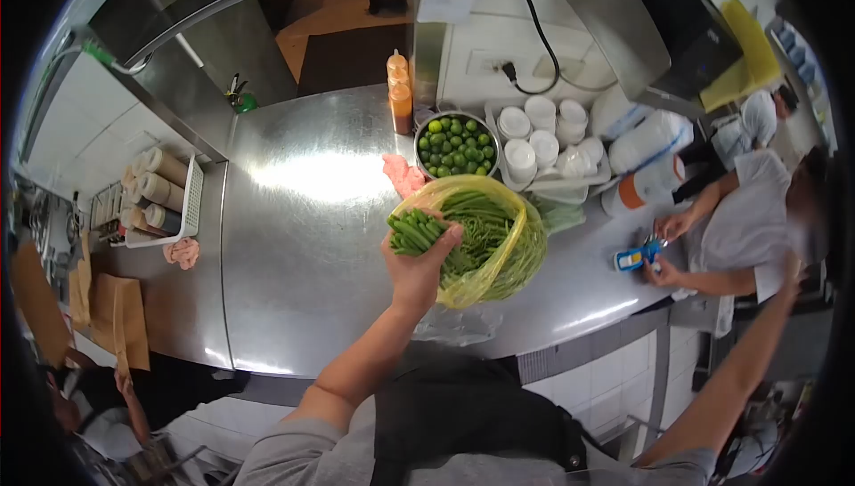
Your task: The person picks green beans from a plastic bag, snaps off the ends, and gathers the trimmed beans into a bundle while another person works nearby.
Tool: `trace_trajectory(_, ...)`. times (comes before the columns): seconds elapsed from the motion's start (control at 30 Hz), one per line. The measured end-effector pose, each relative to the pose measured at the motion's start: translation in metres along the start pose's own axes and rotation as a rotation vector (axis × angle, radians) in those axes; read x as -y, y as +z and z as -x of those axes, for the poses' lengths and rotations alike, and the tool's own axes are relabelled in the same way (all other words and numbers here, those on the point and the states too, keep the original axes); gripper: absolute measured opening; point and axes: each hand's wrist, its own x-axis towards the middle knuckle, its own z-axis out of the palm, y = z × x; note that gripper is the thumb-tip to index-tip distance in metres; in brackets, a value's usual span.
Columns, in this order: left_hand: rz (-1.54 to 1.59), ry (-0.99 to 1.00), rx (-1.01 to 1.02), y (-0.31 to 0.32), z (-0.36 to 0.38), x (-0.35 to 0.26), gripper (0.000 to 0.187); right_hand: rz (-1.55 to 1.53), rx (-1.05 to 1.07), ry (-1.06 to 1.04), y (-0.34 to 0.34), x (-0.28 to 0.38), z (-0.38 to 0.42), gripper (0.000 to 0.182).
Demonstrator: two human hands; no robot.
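Observation:
My left hand (426, 259) is closed around a bunch of green beans (414, 233), their ends pointing up and to the left. It is over the left side of a yellow plastic bag (525, 259) that stands open on the steel counter. Inside the bag lie many more green beans (476, 228). My right arm stretches far out to the right, away from the counter. At its end my right hand (792, 268) is small and blurred near a co-worker's head and shoulder, so its fingers cannot be made out.
Behind the bag are a steel bowl of limes (456, 143), several sauce bottles (400, 99) and a tray of white cups (543, 139). A pink cloth (403, 174) touches the counter (294, 263). At right, a co-worker's hands (666, 250) hold a blue-and-white item (629, 260). Another person stands lower left.

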Motion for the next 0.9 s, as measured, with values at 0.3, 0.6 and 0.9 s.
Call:
trace_trajectory(0.3,-0.007,-0.229,-0.042,-0.032,-0.015,-0.004,0.027,-1.46,0.937,-0.295,-0.224,-0.034,0.484,0.05)
trace_trajectory(0.6,0.456,-0.81,0.09,0.014,-0.022,0.026,0.021,-2.15,0.14,-0.411,-0.235,-0.016,0.382,0.023)
trace_trajectory(0.9,0.589,-0.809,0.005,-0.015,-0.037,0.026,0.02,-2.827,-0.048,-0.664,-0.426,-0.17,0.258,0.015)
